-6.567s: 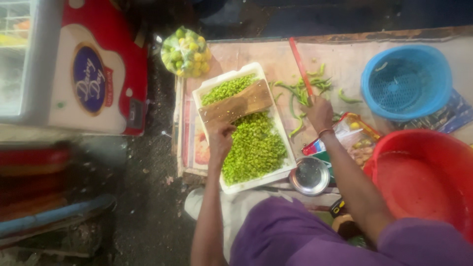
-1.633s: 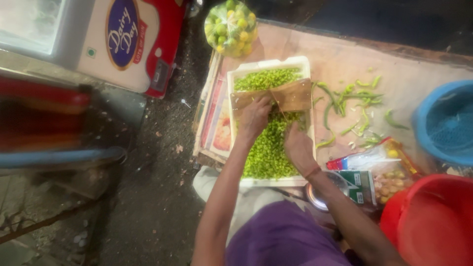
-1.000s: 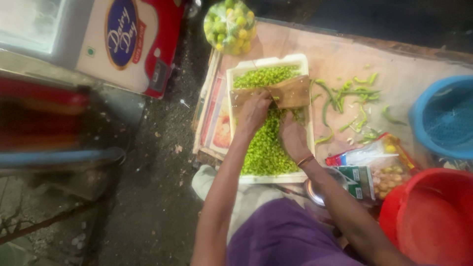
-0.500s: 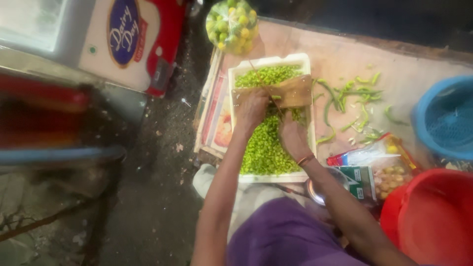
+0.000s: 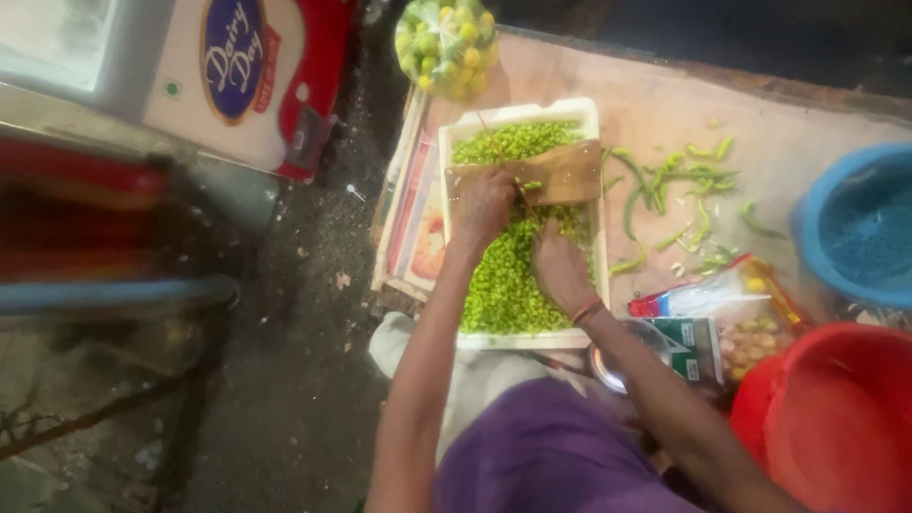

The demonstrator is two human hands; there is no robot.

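Observation:
A white tray (image 5: pixel 591 114) full of chopped green chilli pieces (image 5: pixel 508 280) lies on the pink surface. A wooden cutting board (image 5: pixel 575 171) rests across the tray. My left hand (image 5: pixel 480 204) sits on the board's left end with its fingers curled, and green chilli ends (image 5: pixel 532 185) stick out beside them. My right hand (image 5: pixel 560 266) hovers low over the chopped pile just below the board, with its fingers hidden from view. Whole green chillies (image 5: pixel 679 195) lie scattered to the right of the tray.
A bag of yellow-green limes (image 5: pixel 446 43) stands behind the tray. A blue basin (image 5: pixel 855 223) and a red tub (image 5: pixel 836 418) are at the right. Plastic packets (image 5: pixel 727 313) and a steel cup (image 5: pixel 608 366) lie near my right arm. A red-and-white freezer chest (image 5: pixel 247 85) stands at the left.
My right hand has drawn back from the board toward me and is now over the chopped pile. My left hand stays on the board.

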